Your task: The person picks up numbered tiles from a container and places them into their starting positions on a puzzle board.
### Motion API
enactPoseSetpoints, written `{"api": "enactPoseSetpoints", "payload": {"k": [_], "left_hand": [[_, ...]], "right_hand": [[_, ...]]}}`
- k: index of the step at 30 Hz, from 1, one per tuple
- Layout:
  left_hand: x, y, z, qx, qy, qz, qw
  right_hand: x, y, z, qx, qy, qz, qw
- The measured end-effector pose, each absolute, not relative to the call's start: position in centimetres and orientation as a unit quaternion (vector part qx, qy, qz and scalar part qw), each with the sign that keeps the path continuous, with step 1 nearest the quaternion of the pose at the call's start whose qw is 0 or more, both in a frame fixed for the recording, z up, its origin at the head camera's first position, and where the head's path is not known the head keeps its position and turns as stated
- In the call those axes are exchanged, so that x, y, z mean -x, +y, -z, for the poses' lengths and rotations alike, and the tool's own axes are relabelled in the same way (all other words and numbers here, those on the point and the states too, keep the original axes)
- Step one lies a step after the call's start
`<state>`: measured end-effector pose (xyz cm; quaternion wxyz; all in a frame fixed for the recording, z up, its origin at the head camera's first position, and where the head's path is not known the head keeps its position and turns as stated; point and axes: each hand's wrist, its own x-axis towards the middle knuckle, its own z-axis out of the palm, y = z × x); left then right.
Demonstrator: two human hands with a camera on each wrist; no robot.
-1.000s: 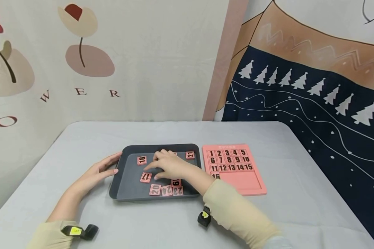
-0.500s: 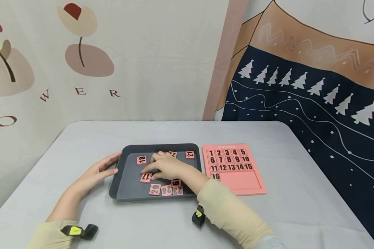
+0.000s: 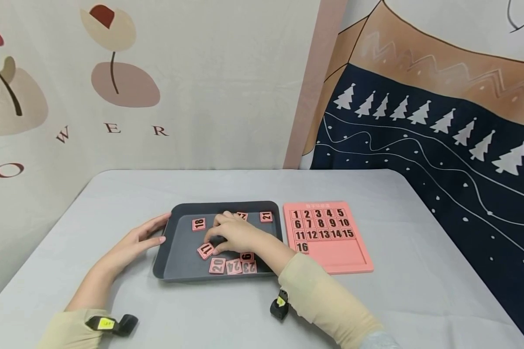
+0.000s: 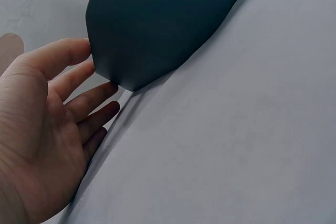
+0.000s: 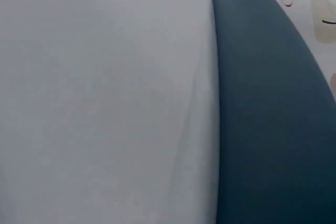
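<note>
The dark grey tray [image 3: 181, 264] lies on the table with loose pink number tiles in it. Against its left wall rests my left hand [image 3: 135, 242], fingers extended; the left wrist view shows these fingertips touching the tray's side [image 4: 142, 30]. My right hand [image 3: 237, 235] reaches into the tray, thumb and index finger pinching the edges of the number 17 tile [image 3: 205, 250]. That tile lies tilted askew on the tray floor. Just above it is the 18 tile [image 3: 198, 224]. The right wrist view does not show the right hand, only the tray's side [image 5: 268, 108].
Right of the tray lies a pink number board [image 3: 336, 259], its tiles 1 to 16 set in rows. The 20 tile [image 3: 217, 265], 24 tile [image 3: 233, 266] and 23 tile [image 3: 249, 267] lie near the tray's front wall. A 21 tile [image 3: 266, 217] sits at the back right.
My right hand has moved slightly left and down to the 17 tile, which has turned from nearly straight to askew. The left hand stays on the tray's side.
</note>
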<state>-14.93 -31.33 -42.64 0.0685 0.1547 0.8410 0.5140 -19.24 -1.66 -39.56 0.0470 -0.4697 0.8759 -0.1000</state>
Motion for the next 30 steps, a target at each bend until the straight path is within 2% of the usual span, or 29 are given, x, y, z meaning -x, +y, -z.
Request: {"api": "enactPoseSetpoints", "payload": {"k": [5, 14, 24, 30], "left_hand": [[14.9, -31.3, 42.6, -0.155, 0.84, -0.515, 0.069], [14.8, -31.4, 42.7, -0.159, 0.844, -0.508, 0.066], [14.9, -31.5, 42.8, -0.167, 0.839, -0.514, 0.063], [15.0, -31.6, 42.8, -0.169, 0.838, -0.515, 0.062]], "right_hand": [[18.6, -1.1, 39.2, 0.444, 0.887, 0.127, 0.015], [16.9, 0.8, 38.2, 0.405, 0.894, 0.173, -0.083], [14.8, 3.2, 37.5, 0.379, 0.881, 0.238, -0.15], [13.7, 5.0, 37.4, 0.357, 0.874, 0.283, -0.168]]}}
